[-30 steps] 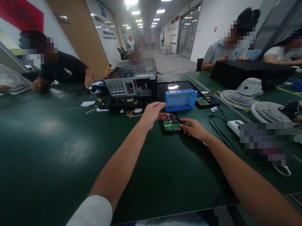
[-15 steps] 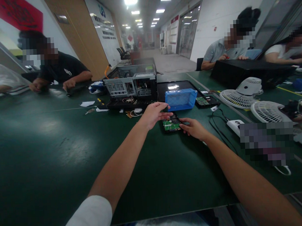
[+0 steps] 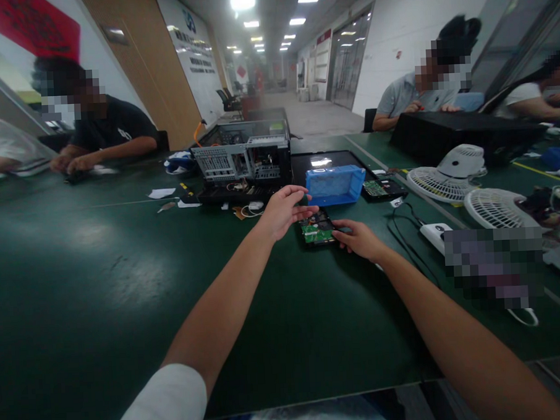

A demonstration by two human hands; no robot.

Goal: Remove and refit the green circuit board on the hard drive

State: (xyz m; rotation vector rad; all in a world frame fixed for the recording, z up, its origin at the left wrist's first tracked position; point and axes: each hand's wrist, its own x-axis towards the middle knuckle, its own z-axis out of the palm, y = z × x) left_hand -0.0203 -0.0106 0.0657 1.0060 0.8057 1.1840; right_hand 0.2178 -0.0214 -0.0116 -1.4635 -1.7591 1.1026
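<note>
On the green table, straight ahead of me, lies a flat black housing with a green circuit board (image 3: 317,234) exposed in it. My right hand (image 3: 359,239) grips its right edge between thumb and fingers. Above the upper left part of the housing is my left hand (image 3: 284,213), its fingers stretched out and apart, with nothing visible in them. The fingers partly cover the housing's far left corner. Just behind stands a blue plastic bin (image 3: 335,186), tipped on its side so that its inside faces me.
An opened computer case (image 3: 243,159) stands behind my left hand. Another black housing with a board (image 3: 385,188) lies right of the bin. Further right are a white fan (image 3: 450,171), a power strip (image 3: 436,235) and a black cable (image 3: 404,245). Co-workers sit across the table.
My left hand has shifted very slightly up and left above the housing. My right hand keeps its hold. The co-worker at left has brought both hands together.
</note>
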